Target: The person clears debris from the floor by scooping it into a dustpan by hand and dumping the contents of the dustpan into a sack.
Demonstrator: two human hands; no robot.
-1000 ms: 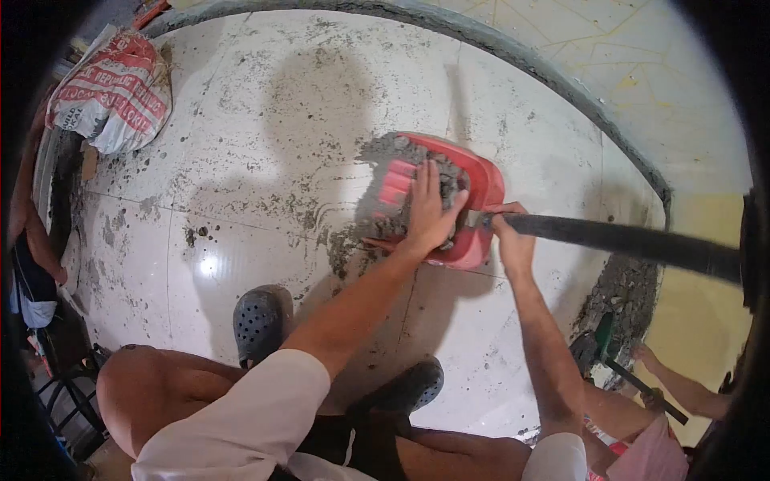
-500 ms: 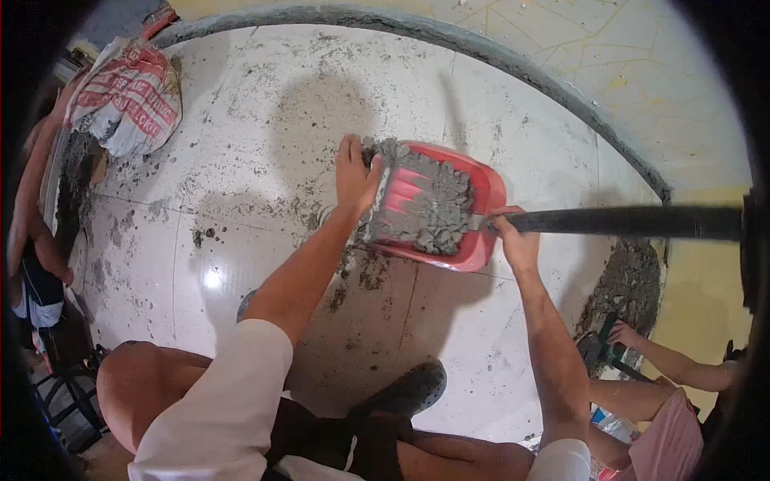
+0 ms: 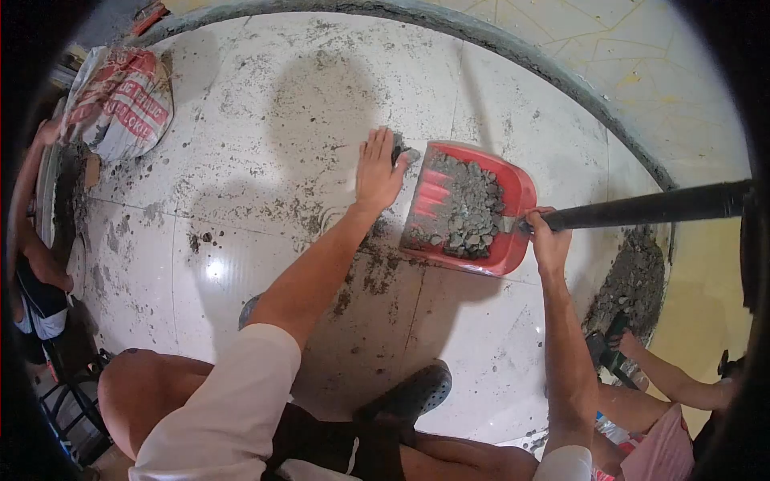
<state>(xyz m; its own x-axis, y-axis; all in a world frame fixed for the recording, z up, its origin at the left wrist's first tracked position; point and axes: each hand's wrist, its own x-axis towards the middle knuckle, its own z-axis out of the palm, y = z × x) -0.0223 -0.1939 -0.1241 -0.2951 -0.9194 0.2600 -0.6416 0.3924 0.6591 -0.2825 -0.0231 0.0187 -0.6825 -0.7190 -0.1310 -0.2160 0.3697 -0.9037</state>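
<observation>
- Rests the left hand (image 3: 379,172) palm down on the tiled floor (image 3: 481,329), with fingers stretched out and thumb spread; likely flattened this way to gather loose bits like a scraper.
- Lies right beside a grey clump (image 3: 411,155) at thumb and forefinger; cannot tell whether pinched lightly or merely in contact, but not closed around it.
- Curls the fingers of the right hand (image 3: 549,240) around the low end of the black handle (image 3: 642,207); probably taken so close to the joint for firm control over tilt.
- Steadies by that grip the red dustpan (image 3: 520,192), just right of the left hand, with wide lip facing it and back toward the floor's right edge; seemingly turned so for debris to slide straight in.
- Contains grey rubble (image 3: 473,204), mostly piled toward the back, perhaps to leave room at the lip, with red ribs partly bare there.
- Farther out, along the floor's right edge: a rubble heap (image 3: 630,280), with a co-worker's hand (image 3: 628,345) on a green tool (image 3: 618,325) at its near end.
- At the floor's far left corner: a red-and-white sack (image 3: 128,104), perhaps set aside for working room.
</observation>
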